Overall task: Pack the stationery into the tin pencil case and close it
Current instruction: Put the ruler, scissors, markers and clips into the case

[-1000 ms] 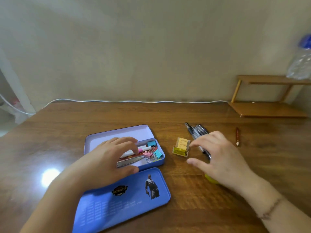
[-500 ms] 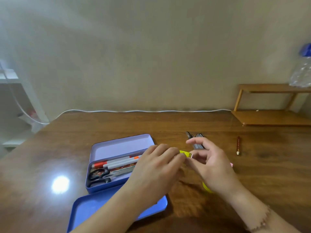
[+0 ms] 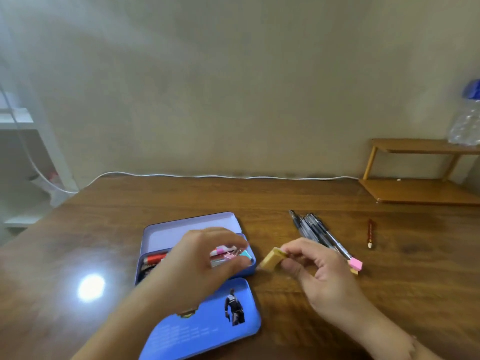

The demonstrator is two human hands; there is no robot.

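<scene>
The blue tin pencil case (image 3: pixel 187 229) lies open on the table, its raised lid toward the wall. Inside I see a red marker (image 3: pixel 154 258), a pink-and-white pen and coloured binder clips (image 3: pixel 235 255). My left hand (image 3: pixel 200 263) hovers over the case with fingers spread, blurred, holding nothing that I can see. My right hand (image 3: pixel 317 266) pinches a small tan box (image 3: pixel 271 258) just right of the case. Several black pens (image 3: pixel 315 232) lie behind that hand. A pink eraser cube (image 3: pixel 355 263) and a short red pencil (image 3: pixel 371 233) rest further right.
A separate blue tray with a printed figure (image 3: pixel 215 323) lies in front of the case. A wooden shelf (image 3: pixel 420 193) with a plastic bottle (image 3: pixel 467 120) stands at the back right. A white cable (image 3: pixel 207 175) runs along the table's far edge.
My left hand has moved back from my right hand to above the case. My right hand now holds the tan box alone, lower and nearer the case.
</scene>
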